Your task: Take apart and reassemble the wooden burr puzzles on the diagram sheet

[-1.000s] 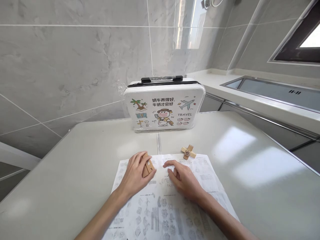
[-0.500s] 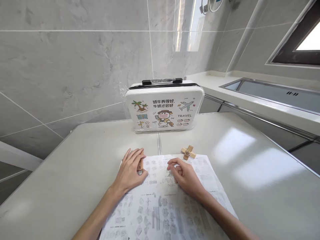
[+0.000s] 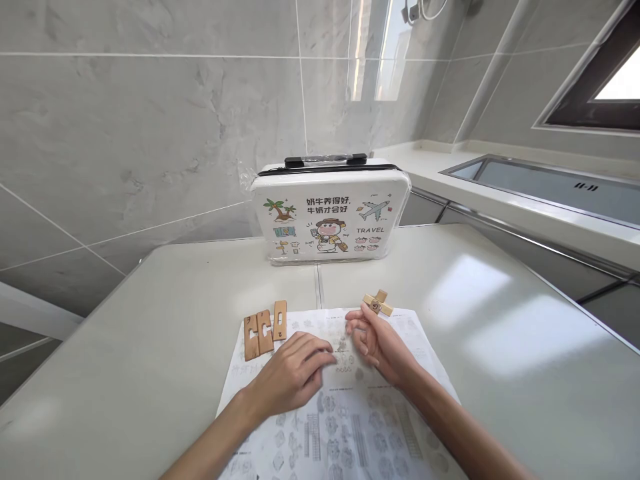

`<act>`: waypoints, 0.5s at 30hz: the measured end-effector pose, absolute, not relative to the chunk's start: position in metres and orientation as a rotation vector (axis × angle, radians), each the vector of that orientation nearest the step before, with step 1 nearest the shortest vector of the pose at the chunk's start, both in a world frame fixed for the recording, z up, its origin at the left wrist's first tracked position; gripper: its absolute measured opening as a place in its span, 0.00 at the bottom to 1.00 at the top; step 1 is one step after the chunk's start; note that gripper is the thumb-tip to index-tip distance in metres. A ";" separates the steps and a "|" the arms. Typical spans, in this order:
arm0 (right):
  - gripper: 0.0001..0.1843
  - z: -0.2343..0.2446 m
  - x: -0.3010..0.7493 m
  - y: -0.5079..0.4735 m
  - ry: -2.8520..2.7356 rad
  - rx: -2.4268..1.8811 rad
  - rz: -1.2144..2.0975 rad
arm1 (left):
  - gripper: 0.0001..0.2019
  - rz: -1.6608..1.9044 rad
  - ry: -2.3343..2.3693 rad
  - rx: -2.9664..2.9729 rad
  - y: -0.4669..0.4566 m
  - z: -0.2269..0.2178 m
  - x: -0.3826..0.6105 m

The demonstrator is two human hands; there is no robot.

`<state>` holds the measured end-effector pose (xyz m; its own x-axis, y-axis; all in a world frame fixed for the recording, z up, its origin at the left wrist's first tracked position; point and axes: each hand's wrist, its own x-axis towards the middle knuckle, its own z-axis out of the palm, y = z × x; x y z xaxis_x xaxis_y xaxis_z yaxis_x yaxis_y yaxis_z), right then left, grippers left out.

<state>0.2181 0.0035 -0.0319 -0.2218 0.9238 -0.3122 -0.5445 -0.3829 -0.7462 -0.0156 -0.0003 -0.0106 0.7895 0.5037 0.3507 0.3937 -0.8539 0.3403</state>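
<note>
My left hand (image 3: 295, 369) rests over the printed sheet (image 3: 290, 427), its fingers loosely bent and nothing seen in them. To its upper left lie three flat brown wooden puzzle pieces: a slotted one (image 3: 280, 321) marked 2, a notched one (image 3: 265, 331) beside it, and another notched one (image 3: 251, 340) at the far left. My right hand (image 3: 377, 340) is half open, palm turned inward, fingers loosely curled. Its index fingertip reaches the near end of a cross of light wooden puzzle pieces (image 3: 379, 303) marked G; whether they touch I cannot tell.
A white suitcase (image 3: 327, 220) with cartoon prints, partly in clear plastic, stands at the back of the pale table (image 3: 150, 333) by the tiled wall. On the right runs a counter (image 3: 425, 157) with a sink (image 3: 550, 187). A seam crosses the table behind the sheet.
My left hand has come off the brown wooden pieces and moved right and nearer, uncovering all three. My right hand has turned its palm inward and shifted toward the wooden cross.
</note>
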 end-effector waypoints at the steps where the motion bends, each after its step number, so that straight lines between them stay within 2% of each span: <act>1: 0.23 -0.033 0.219 0.005 -0.569 -0.888 1.811 | 0.20 0.638 0.692 2.723 -0.001 -0.012 -0.015; 6: 0.24 -0.035 0.227 0.011 -0.383 -0.760 1.812 | 0.19 0.651 0.694 2.705 -0.001 -0.015 -0.015; 9: 0.20 -0.034 0.231 0.013 -0.336 -0.741 1.780 | 0.18 0.653 0.690 2.699 -0.001 -0.016 -0.015; 12: 0.16 -0.033 0.230 0.011 -0.363 -0.780 1.742 | 0.17 0.686 0.726 2.658 -0.001 -0.015 -0.014; 15: 0.17 -0.030 0.222 0.004 -0.515 -0.901 1.762 | 0.14 0.755 0.864 2.474 -0.002 -0.011 -0.013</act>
<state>0.2222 0.0042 -0.0298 -0.1737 0.9282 -0.3291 -0.6053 -0.3642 -0.7078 -0.0134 -0.0016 -0.0113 0.6611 0.6619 0.3533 0.4388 -0.7230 0.5336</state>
